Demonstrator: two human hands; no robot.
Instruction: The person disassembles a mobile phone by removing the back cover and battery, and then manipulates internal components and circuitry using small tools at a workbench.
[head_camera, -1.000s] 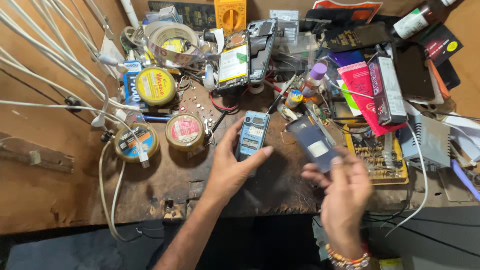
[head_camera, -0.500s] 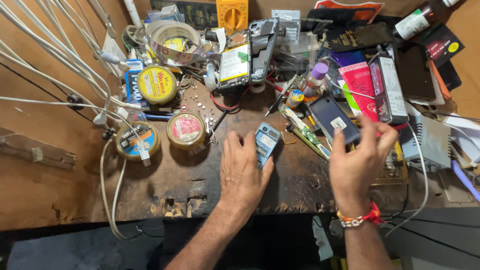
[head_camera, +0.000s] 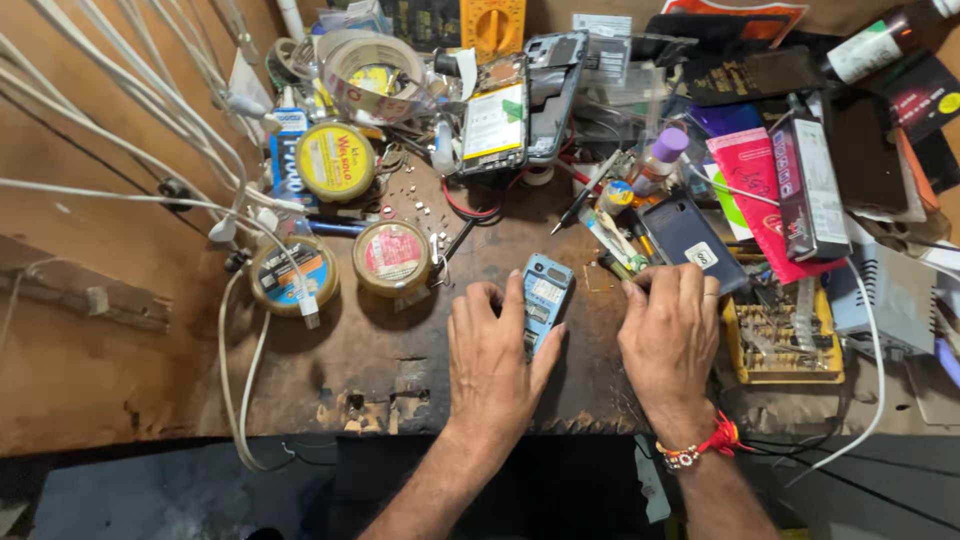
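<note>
Flat on the worn wooden bench (head_camera: 330, 360), the left hand (head_camera: 497, 362) lies palm down, fingers spread, thumb edge touching a small blue phone body (head_camera: 545, 300) — not gripping it. Just beside, the right hand (head_camera: 672, 335) rests open, fingertips on a dark phone back cover (head_camera: 688, 240). Farther left sit round tins (head_camera: 392, 258) and white cables (head_camera: 130, 150).

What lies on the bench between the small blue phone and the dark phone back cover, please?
In the head view, between the small blue phone and the dark back cover lie a few slim hand tools, with the right hand's fingertips just below them.
</note>
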